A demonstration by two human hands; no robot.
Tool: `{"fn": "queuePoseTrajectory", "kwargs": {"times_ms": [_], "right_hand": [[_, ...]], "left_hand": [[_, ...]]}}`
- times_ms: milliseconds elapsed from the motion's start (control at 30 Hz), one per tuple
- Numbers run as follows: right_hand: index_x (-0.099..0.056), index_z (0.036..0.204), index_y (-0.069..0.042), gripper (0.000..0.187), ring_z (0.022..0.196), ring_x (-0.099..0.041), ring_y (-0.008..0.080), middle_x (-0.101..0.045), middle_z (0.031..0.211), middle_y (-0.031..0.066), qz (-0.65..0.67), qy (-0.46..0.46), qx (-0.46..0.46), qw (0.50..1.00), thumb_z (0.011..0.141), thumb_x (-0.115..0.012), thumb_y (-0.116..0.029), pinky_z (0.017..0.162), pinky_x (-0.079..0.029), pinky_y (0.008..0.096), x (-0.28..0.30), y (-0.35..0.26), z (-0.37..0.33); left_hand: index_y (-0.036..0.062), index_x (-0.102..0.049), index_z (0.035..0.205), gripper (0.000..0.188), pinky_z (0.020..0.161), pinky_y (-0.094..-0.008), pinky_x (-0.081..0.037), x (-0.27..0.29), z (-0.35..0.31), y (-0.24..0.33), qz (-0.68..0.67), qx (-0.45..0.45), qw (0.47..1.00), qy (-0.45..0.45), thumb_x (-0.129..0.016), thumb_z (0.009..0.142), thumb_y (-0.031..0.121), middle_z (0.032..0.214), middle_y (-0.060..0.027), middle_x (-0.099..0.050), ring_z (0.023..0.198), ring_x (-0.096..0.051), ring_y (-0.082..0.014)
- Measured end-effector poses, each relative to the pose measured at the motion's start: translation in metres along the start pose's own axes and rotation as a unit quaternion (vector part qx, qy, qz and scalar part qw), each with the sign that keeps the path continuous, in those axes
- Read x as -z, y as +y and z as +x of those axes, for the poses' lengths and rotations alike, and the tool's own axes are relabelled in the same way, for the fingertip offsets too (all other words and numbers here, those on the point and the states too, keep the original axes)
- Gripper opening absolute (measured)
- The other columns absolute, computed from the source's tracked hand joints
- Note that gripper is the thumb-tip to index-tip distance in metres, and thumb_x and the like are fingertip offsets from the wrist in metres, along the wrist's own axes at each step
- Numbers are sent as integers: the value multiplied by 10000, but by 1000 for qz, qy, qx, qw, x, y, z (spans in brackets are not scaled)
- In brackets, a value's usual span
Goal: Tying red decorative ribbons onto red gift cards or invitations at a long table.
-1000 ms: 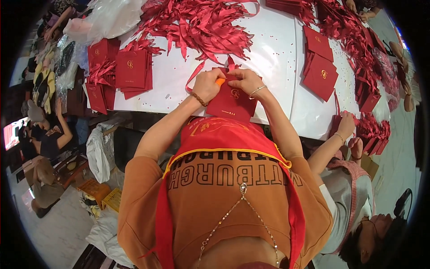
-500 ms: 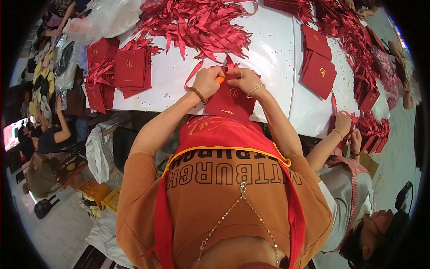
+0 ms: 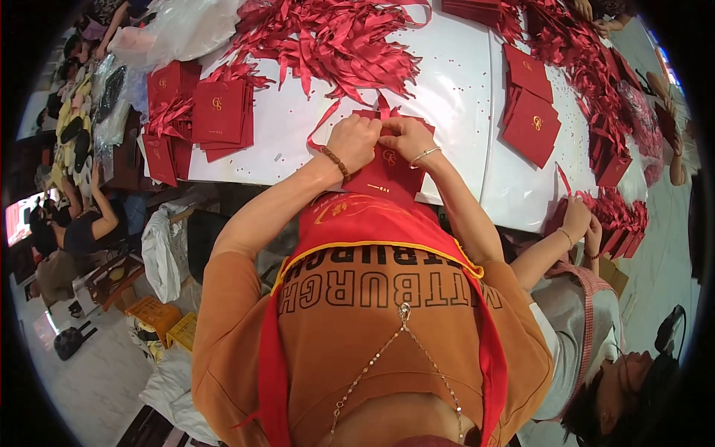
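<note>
A flat red card piece with a gold emblem (image 3: 386,177) lies at the table's front edge, before my body; whether it is a folded bag I cannot tell. Over its upper left part, my left hand (image 3: 354,141) is closed in a pinch on a red ribbon (image 3: 322,124), which loops out beside the wrist. My right hand (image 3: 409,138) has thumb and finger pinched together at the card's upper middle. There another stretch of satin ribbon (image 3: 383,104) runs down to the fingertips. The two hands almost touch, and their fingers hide the spot where they work.
A large heap of red ribbons (image 3: 328,45) lies beyond my hands on the white table (image 3: 454,97). Red card stacks stand at left (image 3: 217,112) and right (image 3: 532,123). A co-worker's hands (image 3: 581,223) handle similar red pieces at the right. Clear plastic bags (image 3: 186,30) lie far left.
My left hand has turned and closed further, moving slightly right toward the right hand. The orange bit at its thumb is now hidden. The co-worker's near hand has shifted a little.
</note>
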State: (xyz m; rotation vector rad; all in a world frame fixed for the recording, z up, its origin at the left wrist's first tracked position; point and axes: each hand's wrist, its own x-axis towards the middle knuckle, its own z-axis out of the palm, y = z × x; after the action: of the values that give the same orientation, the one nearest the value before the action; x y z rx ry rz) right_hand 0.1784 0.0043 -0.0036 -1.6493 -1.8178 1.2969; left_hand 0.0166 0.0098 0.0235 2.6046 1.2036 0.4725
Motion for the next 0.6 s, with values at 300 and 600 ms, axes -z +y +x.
{"fn": "queuePoseTrajectory", "kwargs": {"times_ms": [300,600], "right_hand": [[-594,1062,-80,377,879,-593,222,-622,943,141,141,-45,-48,988,711,-657,-203,774,-437,304,4,16,2],[-561,1108,-69,393,934,-575,216,-605,1015,130,117,-52,-24,992,739,-635,-181,810,-425,293,10,1,1]], "left_hand": [[2,-599,783,83,538,-291,-440,0,-4,-21,-266,157,951,-11,-582,716,48,664,-120,-605,588,-578,-185],[10,-611,807,91,548,-250,-436,0,-5,-13,-328,190,925,3,-598,741,71,656,-68,-608,591,-559,-118]]}}
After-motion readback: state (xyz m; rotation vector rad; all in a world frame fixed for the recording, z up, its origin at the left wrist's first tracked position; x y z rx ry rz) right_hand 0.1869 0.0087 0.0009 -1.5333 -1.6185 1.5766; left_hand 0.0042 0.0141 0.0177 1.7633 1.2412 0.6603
